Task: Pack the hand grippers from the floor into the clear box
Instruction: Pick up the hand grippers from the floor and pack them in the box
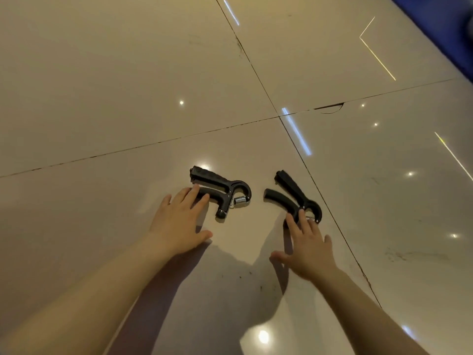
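Two black hand grippers with metal springs lie on the glossy beige floor tiles. The left hand gripper (220,187) lies with its handles pointing left. My left hand (179,221) reaches it with straight fingers, and the fingertips touch its lower handle. The right hand gripper (294,194) lies at a slant, its handles pointing up-left. My right hand (308,248) is spread flat, fingertips over that gripper's spring end. Neither hand grips anything. The clear box is not in view.
Dark grout lines (256,73) cross the tiled floor. A blue object (450,29) fills the top right corner. My arms cast shadows on the tile near the bottom centre.
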The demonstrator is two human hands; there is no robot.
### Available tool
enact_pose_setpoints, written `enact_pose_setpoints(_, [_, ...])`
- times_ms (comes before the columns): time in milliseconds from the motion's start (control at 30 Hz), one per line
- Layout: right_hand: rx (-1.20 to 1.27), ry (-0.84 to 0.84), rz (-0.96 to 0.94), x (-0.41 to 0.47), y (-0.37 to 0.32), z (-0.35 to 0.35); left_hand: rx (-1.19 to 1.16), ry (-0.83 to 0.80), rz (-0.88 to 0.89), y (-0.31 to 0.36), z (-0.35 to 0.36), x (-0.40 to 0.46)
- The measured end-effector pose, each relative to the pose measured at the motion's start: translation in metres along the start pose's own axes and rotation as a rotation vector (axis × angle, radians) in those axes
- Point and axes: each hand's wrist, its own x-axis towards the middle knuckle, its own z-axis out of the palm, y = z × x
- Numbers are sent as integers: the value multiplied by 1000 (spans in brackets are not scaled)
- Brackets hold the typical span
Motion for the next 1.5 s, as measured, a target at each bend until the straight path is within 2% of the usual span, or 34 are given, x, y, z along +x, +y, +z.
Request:
enact_pose_setpoints(133, [32, -18, -6, -55, -5, 41, -23, 165, 109, -2, 24, -42])
enact_pose_setpoints(233, [-12, 168, -30, -81, -13, 57, -8, 162, 94, -3, 44, -73])
enact_pose_setpoints(333, [75, 184, -16, -76, -17, 46, -10, 173, 99, -2, 50, -86])
enact_pose_setpoints(433, [154, 402, -179, -47, -20, 28, -9, 169, 91, -7, 43, -75])
enact_pose_setpoints(500, [62, 322, -248, -24, -24, 14, -78, 158, 28, -11, 36, -60])
enact_pose_setpoints(600, [-11, 150, -252, 10, -34, -3, -235, 112, -8, -13, 31, -42])
enact_pose_setpoints(700, [1, 108, -311, 22, -39, -14, -367, 134, 16, -20, 28, -35])
enact_pose_setpoints(767, [12, 204, -340, 14, -37, -21, -405, 221, 46, -25, 18, -38])
enact_pose_setpoints(900, [194, 602, -303, -29, -21, -35, -376, 630, 212, -21, -20, -57])
enact_pose_setpoints(1000, [242, 736, -244, -59, -13, -25, -274, 830, 361, -10, -32, -66])
enact_pose_setpoints(1133, [234, 807, -221, -69, -19, -15, -96, 832, 509, 0, -23, -59])
enact_pose_setpoints(1233, [155, 841, -279, -59, -17, -15, 54, 814, 500, -1, -19, -44])
enact_pose_setpoints(1400, [87, 830, -294, -54, -10, -13, 7, 645, 413, 1, -24, -19])
enact_pose_setpoints(1500, [100, 786, -296, -56, -12, -10, -31, 647, 441, 3, -25, -14])
